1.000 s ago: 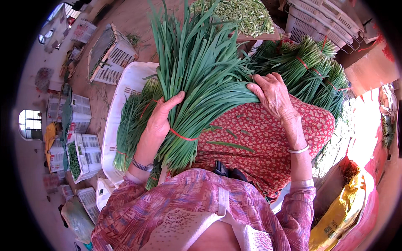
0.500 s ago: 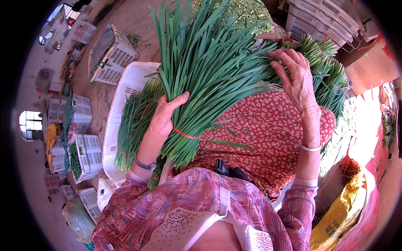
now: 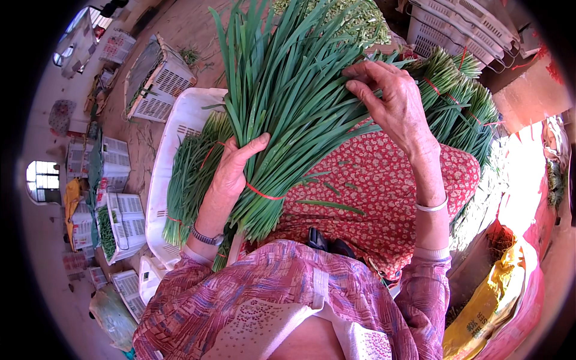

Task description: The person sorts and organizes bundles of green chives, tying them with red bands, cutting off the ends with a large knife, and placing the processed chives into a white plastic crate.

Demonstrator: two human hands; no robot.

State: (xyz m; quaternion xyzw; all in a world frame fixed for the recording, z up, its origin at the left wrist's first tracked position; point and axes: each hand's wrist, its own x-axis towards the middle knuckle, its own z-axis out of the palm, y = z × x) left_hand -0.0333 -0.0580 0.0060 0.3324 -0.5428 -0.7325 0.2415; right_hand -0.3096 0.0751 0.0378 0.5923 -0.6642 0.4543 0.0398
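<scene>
A large bundle of long green garlic chives [image 3: 288, 114] lies across my lap, tied near its cut end with a red band [image 3: 264, 192]. My left hand [image 3: 234, 166] grips the bundle just above the band, thumb on top and the fingers hidden beneath. At the right side of the fanned leaves, my right hand [image 3: 390, 99] has its thumb and forefinger bent towards each other at the leaf edge. Whether a leaf sits between those fingertips is too small to tell. A few loose leaf bits [image 3: 330, 207] rest on the red patterned cloth [image 3: 372, 174] over my lap.
To the left stands a white plastic crate [image 3: 157, 198] holding tied chive bundles [image 3: 195, 162]. More tied bundles [image 3: 459, 99] lie at the right, before stacked crates [image 3: 462, 30]. A yellow sack [image 3: 486, 312] is at the lower right. Other crates [image 3: 162, 78] stand on the floor.
My right hand has moved left and slightly upward along the leaves, towards the middle of the bundle. My left hand keeps its hold in nearly the same place.
</scene>
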